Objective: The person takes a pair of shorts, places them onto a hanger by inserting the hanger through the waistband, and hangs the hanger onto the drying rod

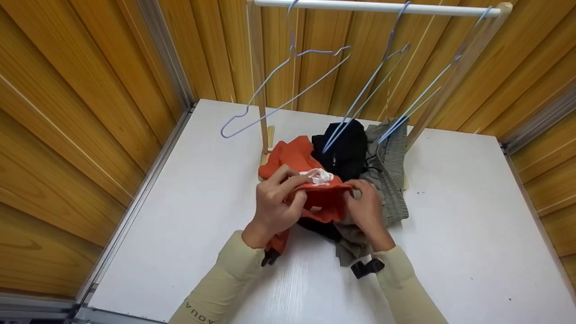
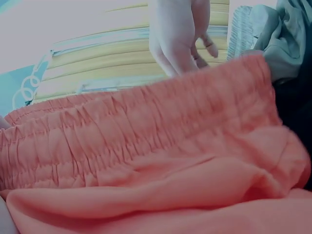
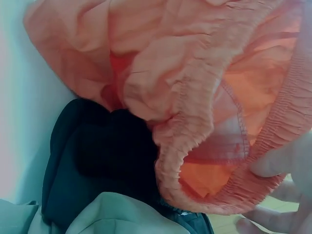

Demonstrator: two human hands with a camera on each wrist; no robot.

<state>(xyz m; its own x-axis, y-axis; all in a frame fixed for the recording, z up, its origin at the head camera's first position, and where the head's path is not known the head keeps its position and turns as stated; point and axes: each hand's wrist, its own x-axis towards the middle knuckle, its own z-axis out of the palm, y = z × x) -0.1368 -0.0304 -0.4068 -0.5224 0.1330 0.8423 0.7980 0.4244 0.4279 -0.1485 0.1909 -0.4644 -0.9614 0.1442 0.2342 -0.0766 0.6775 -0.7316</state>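
Observation:
Orange shorts (image 1: 292, 155) with a gathered elastic waistband (image 2: 146, 119) and a white drawstring (image 1: 318, 176) lie at the middle of the table. My left hand (image 1: 278, 202) pinches the waistband on its left side, beside the drawstring. On the other side, my right hand (image 1: 366, 207) grips the waistband between thumb and fingers. Between the hands the waist opening faces me. In the right wrist view a thumb (image 3: 275, 158) lies against the waistband, and the inside of the shorts shows. Part of the left hand is cut off in its own wrist view.
Black clothing (image 1: 344, 146) and grey-green trousers (image 1: 393, 180) lie beside and partly under the shorts. Behind stands a rack with a white rod (image 1: 360, 5) and wooden posts. Three wire hangers hang there, the left hanger (image 1: 270, 74) jutting forward. The white table (image 1: 463, 225) extends both ways.

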